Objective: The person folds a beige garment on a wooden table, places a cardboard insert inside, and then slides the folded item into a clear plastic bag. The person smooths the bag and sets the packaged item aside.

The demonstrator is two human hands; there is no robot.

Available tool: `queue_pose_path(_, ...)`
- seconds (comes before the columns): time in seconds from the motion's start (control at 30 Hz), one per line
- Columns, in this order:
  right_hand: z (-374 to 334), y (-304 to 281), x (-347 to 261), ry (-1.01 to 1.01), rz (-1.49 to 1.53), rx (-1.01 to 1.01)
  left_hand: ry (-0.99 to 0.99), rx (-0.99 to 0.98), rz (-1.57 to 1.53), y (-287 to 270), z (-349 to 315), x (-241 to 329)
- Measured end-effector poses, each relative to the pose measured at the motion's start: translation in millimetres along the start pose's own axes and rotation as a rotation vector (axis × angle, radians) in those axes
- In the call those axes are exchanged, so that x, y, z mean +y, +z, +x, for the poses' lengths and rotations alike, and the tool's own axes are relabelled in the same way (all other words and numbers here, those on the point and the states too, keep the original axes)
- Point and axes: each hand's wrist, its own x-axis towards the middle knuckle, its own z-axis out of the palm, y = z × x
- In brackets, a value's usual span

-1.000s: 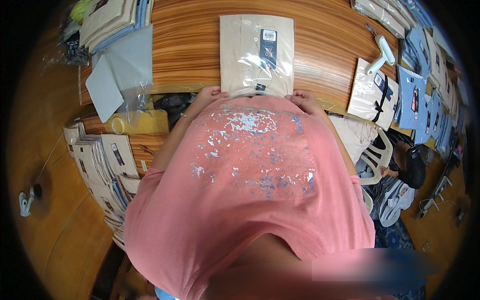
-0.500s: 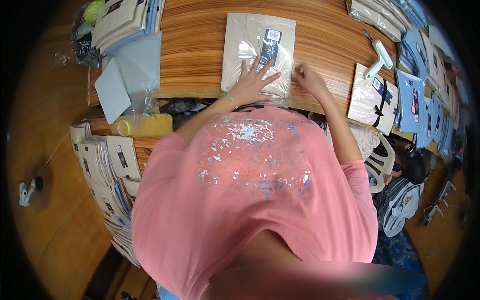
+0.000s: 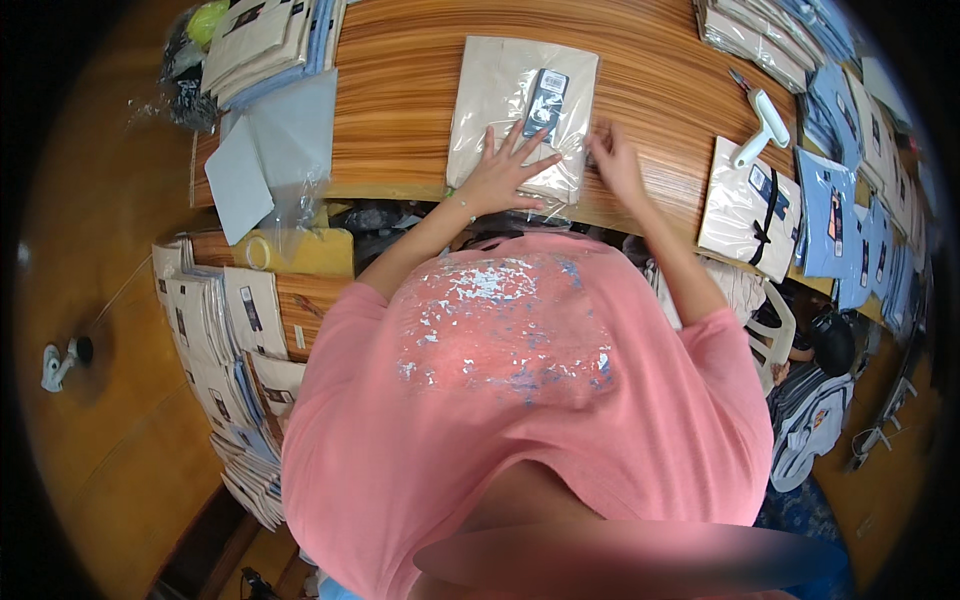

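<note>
Nearest us, the person's pink shirt (image 3: 530,430) fills the centre and hides what lies beneath. At near left we note stacked beige garments (image 3: 210,345) and a tape roll (image 3: 258,253); at near right, part of a white chair (image 3: 780,325). By the near edge of the wood-grain table (image 3: 400,120), at its middle, lies a beige garment (image 3: 495,95) in clear film. The left hand (image 3: 497,182) is spread flat over its near part, beside its dark label (image 3: 549,95). The right hand (image 3: 618,168) is at its right edge, fingers bent; we cannot tell whether they pinch the film. To the left, clear bags (image 3: 305,120) and a white card (image 3: 238,185) overhang the edge. To the right lies a ribboned packet (image 3: 735,205), a white-handled roller (image 3: 768,120) at its far edge, with blue garments (image 3: 825,215) alongside. A garment stack (image 3: 262,45) stands at far left.
</note>
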Motion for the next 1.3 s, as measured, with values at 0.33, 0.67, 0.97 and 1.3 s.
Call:
queue_pose_path(0.33,-48.6,21.2,-51.7,0.607,0.957,-0.383,-0.107,-0.003,-0.36,-30.6,-30.2,14.5)
queue_pose_path(0.67,-44.2,-41.3,-188.8,-0.36,0.696,-0.186,-0.557,0.995,-1.424,-59.2,8.5,-20.7)
queue_pose_path(0.97,10.3,4.3,-26.4,0.513,0.896,-0.259,-0.758,0.316,-2.573,0.1,56.5,11.9)
queue_pose_path(1.3,15.2,-12.2,-54.4,-0.504,-0.245,0.043,-0.149,0.818,-0.035,-59.7,33.6,-34.9)
